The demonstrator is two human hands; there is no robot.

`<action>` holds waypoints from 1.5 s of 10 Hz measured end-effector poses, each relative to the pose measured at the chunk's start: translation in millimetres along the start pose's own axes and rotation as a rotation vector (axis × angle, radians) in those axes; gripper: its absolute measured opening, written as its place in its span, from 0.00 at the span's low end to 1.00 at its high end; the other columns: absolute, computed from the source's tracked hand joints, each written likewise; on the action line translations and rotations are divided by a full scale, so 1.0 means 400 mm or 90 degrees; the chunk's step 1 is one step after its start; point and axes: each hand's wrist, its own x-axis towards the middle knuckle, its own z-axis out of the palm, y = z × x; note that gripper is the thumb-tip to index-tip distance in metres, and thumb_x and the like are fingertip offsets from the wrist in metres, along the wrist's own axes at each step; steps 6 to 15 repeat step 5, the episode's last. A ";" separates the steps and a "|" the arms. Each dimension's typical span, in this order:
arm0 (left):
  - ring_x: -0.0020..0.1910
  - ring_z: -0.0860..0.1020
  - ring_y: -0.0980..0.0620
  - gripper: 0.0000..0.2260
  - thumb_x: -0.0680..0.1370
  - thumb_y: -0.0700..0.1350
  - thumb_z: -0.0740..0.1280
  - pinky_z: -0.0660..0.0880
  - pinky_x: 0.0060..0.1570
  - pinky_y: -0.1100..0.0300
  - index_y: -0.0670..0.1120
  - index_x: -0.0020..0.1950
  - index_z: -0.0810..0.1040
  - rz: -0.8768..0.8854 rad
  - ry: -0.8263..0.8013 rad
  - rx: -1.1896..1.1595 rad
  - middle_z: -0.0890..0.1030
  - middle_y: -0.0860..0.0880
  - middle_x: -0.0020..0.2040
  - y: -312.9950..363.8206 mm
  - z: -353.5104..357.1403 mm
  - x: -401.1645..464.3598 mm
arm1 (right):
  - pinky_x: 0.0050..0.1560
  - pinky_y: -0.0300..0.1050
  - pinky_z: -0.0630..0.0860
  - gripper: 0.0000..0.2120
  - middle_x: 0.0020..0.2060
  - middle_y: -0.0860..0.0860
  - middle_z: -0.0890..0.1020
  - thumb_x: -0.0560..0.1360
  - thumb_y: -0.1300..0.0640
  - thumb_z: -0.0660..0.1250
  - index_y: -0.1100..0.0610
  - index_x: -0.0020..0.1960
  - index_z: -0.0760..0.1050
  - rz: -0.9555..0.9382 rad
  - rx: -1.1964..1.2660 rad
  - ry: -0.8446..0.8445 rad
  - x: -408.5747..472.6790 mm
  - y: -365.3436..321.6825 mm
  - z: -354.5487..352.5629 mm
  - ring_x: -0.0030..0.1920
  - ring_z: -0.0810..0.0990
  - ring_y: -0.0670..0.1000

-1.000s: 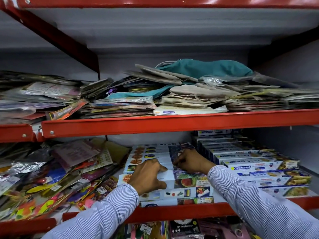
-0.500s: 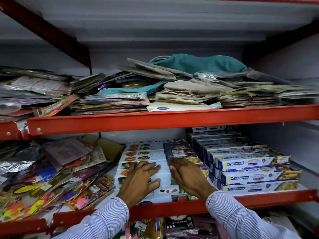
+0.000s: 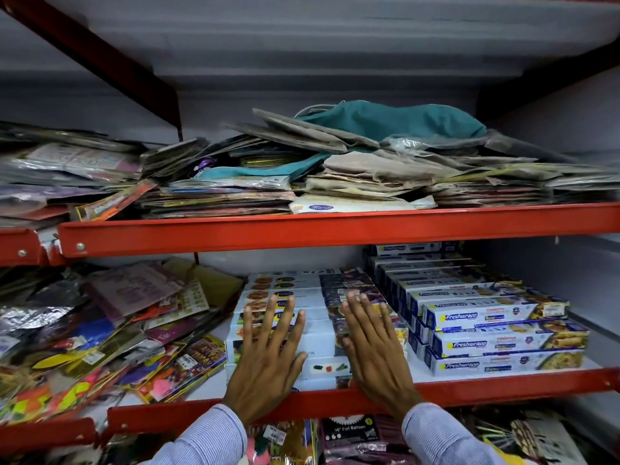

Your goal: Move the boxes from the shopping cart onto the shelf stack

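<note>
A stack of long white boxes (image 3: 288,290) with food pictures lies on the middle red shelf (image 3: 503,380). My left hand (image 3: 268,357) rests flat on the front boxes, fingers spread. My right hand (image 3: 375,350) lies flat beside it on the right part of the same stack, fingers apart. Neither hand holds anything. To the right stands a taller stack of blue and white Freshwrapp boxes (image 3: 496,317). The shopping cart is out of view.
Loose colourful packets (image 3: 110,330) fill the left of the middle shelf. The upper red shelf (image 3: 335,226) carries piles of flat packets and a teal cloth bag (image 3: 396,120). More packets, including a foil balloon pack (image 3: 349,434), lie below.
Both hands drew back from the rear of the white stack toward its front and flattened with fingers spread. The view dropped slightly.
</note>
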 end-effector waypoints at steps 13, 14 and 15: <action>0.78 0.48 0.34 0.32 0.82 0.58 0.56 0.51 0.69 0.25 0.41 0.79 0.51 -0.044 -0.022 0.054 0.50 0.36 0.80 -0.013 0.054 -0.030 | 0.75 0.64 0.52 0.29 0.80 0.53 0.50 0.81 0.50 0.50 0.57 0.79 0.47 0.053 -0.006 0.015 -0.032 -0.001 0.051 0.79 0.48 0.53; 0.78 0.48 0.34 0.32 0.82 0.58 0.56 0.51 0.69 0.25 0.41 0.79 0.51 -0.044 -0.022 0.054 0.50 0.36 0.80 -0.013 0.054 -0.030 | 0.75 0.64 0.52 0.29 0.80 0.53 0.50 0.81 0.50 0.50 0.57 0.79 0.47 0.053 -0.006 0.015 -0.032 -0.001 0.051 0.79 0.48 0.53; 0.78 0.48 0.34 0.32 0.82 0.58 0.56 0.51 0.69 0.25 0.41 0.79 0.51 -0.044 -0.022 0.054 0.50 0.36 0.80 -0.013 0.054 -0.030 | 0.75 0.64 0.52 0.29 0.80 0.53 0.50 0.81 0.50 0.50 0.57 0.79 0.47 0.053 -0.006 0.015 -0.032 -0.001 0.051 0.79 0.48 0.53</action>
